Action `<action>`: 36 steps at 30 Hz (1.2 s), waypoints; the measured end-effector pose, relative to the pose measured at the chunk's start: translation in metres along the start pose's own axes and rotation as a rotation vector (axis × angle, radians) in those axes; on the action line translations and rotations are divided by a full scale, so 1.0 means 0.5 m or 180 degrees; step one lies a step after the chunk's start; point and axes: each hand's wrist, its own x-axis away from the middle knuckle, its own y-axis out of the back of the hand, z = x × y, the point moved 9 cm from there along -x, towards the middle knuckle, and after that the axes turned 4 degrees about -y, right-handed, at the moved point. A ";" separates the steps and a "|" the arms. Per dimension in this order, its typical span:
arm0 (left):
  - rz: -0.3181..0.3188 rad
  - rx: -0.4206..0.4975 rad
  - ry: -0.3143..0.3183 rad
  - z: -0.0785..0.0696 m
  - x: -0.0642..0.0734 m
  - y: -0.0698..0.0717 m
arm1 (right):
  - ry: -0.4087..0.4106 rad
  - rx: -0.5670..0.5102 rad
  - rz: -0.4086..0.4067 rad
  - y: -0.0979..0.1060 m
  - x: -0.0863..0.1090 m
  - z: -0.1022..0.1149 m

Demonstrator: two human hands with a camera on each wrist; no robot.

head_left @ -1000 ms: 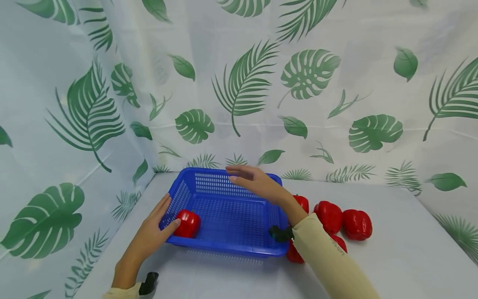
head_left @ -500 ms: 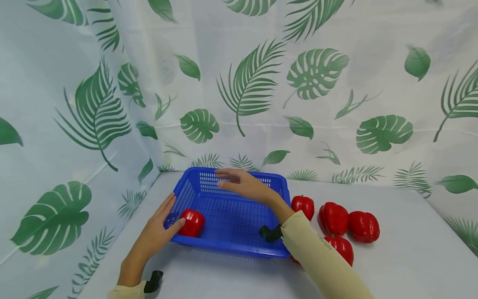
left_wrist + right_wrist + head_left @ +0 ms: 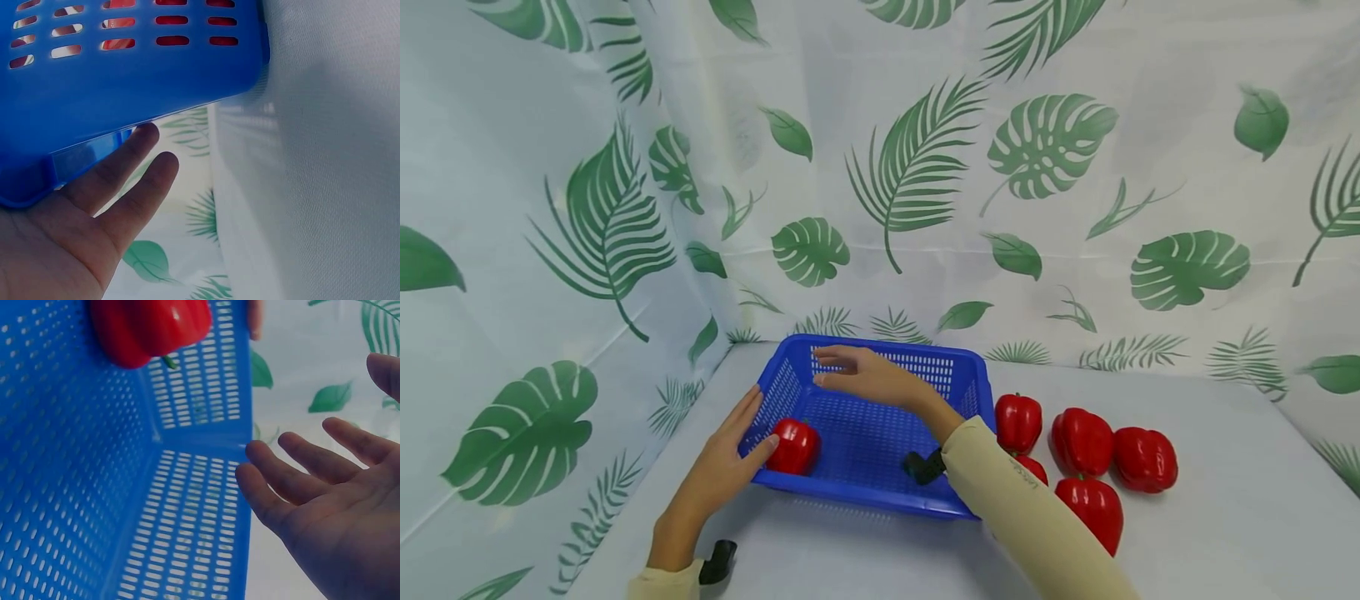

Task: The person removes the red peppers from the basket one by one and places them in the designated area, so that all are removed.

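Observation:
A blue plastic basket (image 3: 872, 496) with slotted walls stands on the table, and one red bell pepper (image 3: 794, 447) lies in its near left corner. My left hand (image 3: 721, 458) rests against the basket's left side, its thumb over the rim beside the pepper. In the left wrist view, two straight fingers (image 3: 140, 200) show along the basket's outside; the thumb is hidden there. Above the basket's back part, my right hand (image 3: 876, 379) hovers with nothing in it. Its fingers are spread and slightly bent in the right wrist view, apart from the pepper.
Several more red bell peppers (image 3: 1082, 442) lie on the white table (image 3: 1217, 533) right of the basket, partly behind the right sleeve (image 3: 1030, 508). A leaf-printed cloth (image 3: 925, 167) hangs behind and at the left.
My right hand has moved left and slightly down over the basket. The left hand stays at the rim. The whole view has shifted, uncovering more of the peppers on the right.

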 end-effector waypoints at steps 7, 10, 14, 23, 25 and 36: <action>-0.0017 -0.0009 -0.0059 -0.004 0.000 0.000 | -0.0006 0.0110 0.0092 -0.033 -0.028 -0.004; -0.0003 -0.0016 -0.0085 -0.007 -0.001 -0.001 | -0.0022 0.0193 0.0147 -0.047 -0.030 -0.007; -0.0003 -0.0025 -0.0102 -0.009 0.001 0.002 | -0.0078 0.0252 0.0223 -0.064 -0.033 -0.015; 0.0018 -0.0017 -0.0132 -0.006 0.001 0.003 | -0.0276 0.0282 0.0311 -0.088 -0.044 -0.056; 0.0020 -0.0013 -0.0131 -0.006 0.002 0.003 | -0.0299 0.0261 0.0323 -0.089 -0.044 -0.060; 0.0048 -0.0019 -0.0113 -0.009 0.007 0.003 | -0.0362 0.0175 0.0568 -0.113 -0.037 -0.076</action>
